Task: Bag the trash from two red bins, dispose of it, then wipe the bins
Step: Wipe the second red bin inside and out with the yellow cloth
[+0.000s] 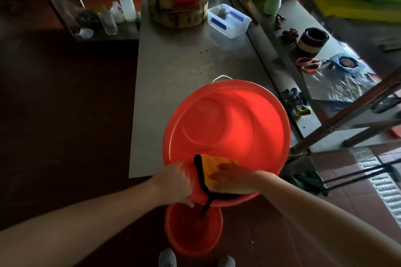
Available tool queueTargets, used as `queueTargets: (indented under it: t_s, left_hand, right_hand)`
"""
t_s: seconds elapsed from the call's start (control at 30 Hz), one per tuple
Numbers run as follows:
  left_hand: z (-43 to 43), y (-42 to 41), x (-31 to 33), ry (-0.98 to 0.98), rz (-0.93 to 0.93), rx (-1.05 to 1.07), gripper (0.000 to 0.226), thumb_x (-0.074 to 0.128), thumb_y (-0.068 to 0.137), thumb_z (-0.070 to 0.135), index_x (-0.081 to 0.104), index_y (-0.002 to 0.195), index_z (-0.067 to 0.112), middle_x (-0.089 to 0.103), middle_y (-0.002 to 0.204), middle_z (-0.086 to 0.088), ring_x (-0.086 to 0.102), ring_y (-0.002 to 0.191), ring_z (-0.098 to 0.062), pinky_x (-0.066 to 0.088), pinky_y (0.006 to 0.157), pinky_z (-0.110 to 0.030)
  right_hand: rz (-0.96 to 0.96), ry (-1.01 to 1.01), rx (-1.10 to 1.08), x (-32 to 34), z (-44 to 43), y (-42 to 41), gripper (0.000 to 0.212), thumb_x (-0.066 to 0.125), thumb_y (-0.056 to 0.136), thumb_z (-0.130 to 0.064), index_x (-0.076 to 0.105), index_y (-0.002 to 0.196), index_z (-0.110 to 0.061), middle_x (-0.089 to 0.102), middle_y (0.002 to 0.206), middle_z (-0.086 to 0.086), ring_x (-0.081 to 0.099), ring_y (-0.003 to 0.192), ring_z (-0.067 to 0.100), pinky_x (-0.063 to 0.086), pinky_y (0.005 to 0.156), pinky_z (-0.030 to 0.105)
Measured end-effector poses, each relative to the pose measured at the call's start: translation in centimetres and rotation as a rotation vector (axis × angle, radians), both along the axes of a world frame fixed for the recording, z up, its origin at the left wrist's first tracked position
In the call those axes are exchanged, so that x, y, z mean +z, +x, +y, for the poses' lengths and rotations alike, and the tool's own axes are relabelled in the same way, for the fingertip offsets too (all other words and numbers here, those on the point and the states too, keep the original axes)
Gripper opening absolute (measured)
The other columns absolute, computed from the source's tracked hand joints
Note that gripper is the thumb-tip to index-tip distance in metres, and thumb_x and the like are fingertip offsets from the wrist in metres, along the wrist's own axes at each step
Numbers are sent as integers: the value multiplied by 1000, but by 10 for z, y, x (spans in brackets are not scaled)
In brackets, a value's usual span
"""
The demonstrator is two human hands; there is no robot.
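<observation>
left hand [173, 182] grips the rim of the red bin [249, 119]; right hand [232, 176] presses the cloth [214, 165] flat (best sweep the whole wall).

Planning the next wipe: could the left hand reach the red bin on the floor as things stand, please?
Probably yes: the floor bin stands open just below the left hand, nothing lying between, though that hand must first release the rim of the large bin.

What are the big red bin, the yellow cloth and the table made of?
Big red bin: probably plastic, smooth and shiny; light glows through its wall. Yellow cloth: soft fabric with black edging; it bends over the rim. Table: likely steel, a dull grey sheen.
</observation>
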State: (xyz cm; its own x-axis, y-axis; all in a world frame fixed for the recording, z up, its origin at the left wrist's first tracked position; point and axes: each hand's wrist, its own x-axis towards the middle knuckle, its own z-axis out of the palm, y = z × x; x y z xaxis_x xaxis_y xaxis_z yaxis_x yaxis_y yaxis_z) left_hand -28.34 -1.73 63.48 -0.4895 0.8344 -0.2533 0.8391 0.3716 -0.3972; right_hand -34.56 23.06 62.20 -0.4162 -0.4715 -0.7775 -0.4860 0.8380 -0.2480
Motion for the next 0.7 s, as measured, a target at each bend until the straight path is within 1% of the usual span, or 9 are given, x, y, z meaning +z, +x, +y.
queueTargets:
  t_s: [0.03,0.07,0.1,0.17,0.2,0.33,0.5,0.63,0.7]
  left_hand:
    - [-2,0,0,-4,27,-19,73,36,86,81,68,81,16,69,73,-1,64,63,-20,47,69,-31]
    - [-3,-1,2,-6,50,-27,72,37,85,82,68,78,17,68,70,1,62,60,-19,47,67,-30]
    - [-3,-1,2,-7,51,-24,72,37,85,82,67,76,18,68,69,1,62,59,-19,47,67,-30]
    - [-4,-1,-2,4,43,-23,72,36,88,81,68,78,17,68,72,0,62,62,-19,46,68,-31]
    - [-5,0,-5,14,35,-23,72,34,89,80,68,80,17,69,74,-1,63,64,-19,46,69,-31]
    - [-14,5,-11,51,37,-28,72,34,90,78,70,79,16,70,75,-2,66,66,-20,53,74,-31]
    - [-14,9,-18,95,99,-26,67,53,80,80,72,71,17,69,70,-2,66,62,-19,56,70,-30]
    - [-14,9,-27,126,100,-44,72,47,87,78,72,75,12,70,73,-5,67,66,-23,56,76,-34]
    - [-15,6,-26,124,102,-45,70,49,86,78,71,72,13,68,70,-5,66,63,-23,56,75,-33]
  right_hand:
    - [-7,-28,-27,-4,-9,-4,69,27,92,-79,25,154,-48,15,167,2,9,153,32,9,120,53]
    - [30,-34,-83,-12,-19,-4,67,25,94,-76,32,152,-43,20,164,6,13,151,35,12,119,54]
    - [96,-25,-174,-22,-30,-3,72,25,90,-80,36,149,-40,24,162,6,17,149,39,17,117,57]
    - [219,12,-337,-42,-52,4,80,25,80,-87,35,145,-41,25,159,-1,18,145,45,22,113,62]
    - [250,6,-358,-53,-63,7,77,24,83,-86,33,146,-42,25,159,-3,18,145,47,22,112,62]
    - [357,-26,-315,-83,-72,-8,65,28,92,-75,27,150,-45,23,160,-5,19,145,43,22,112,60]
    - [673,127,-104,-92,-25,-55,60,52,86,-50,46,144,-32,39,147,7,24,140,46,20,113,53]
    - [665,219,-119,-88,-27,-68,54,57,85,-43,50,136,-28,42,141,10,29,136,46,32,104,53]
    - [614,219,-184,-91,-40,-54,56,52,88,-46,48,141,-26,41,144,12,32,135,46,36,103,53]
